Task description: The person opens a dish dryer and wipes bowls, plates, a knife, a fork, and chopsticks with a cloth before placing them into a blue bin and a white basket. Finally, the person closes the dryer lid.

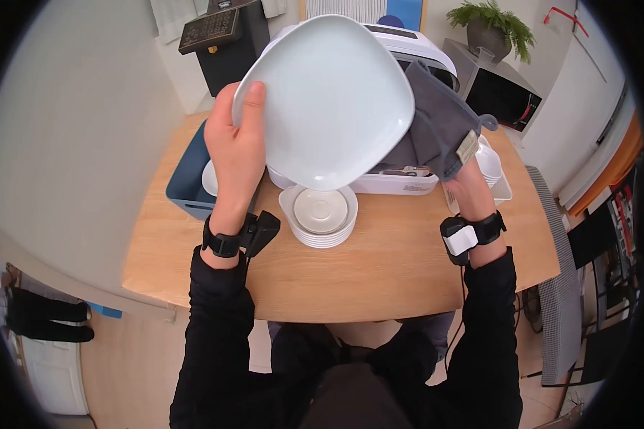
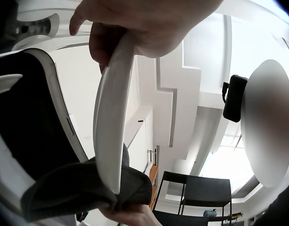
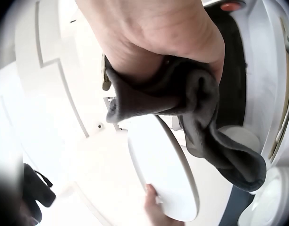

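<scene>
A square white plate (image 1: 329, 100) with rounded corners is held up, tilted toward the head camera. My left hand (image 1: 237, 143) grips its left edge, thumb on the upper face and fingers behind. At the plate's right side hangs a dark grey cloth (image 1: 440, 118), held in my right hand (image 1: 469, 187), which the cloth mostly covers in the head view. The right wrist view shows the cloth (image 3: 206, 117) bunched under that hand, close to the plate's rim (image 3: 180, 155). In the left wrist view the cloth (image 2: 64, 188) overlaps the plate's far end.
On the wooden table (image 1: 393, 257), a stack of white dishes (image 1: 320, 232) stands in front. A blue bin (image 1: 186, 189) with white dishware is at left. Behind the plate sits a white appliance (image 1: 408, 186). A white basket (image 1: 504, 189) holding white bowls (image 1: 488, 161) is at right.
</scene>
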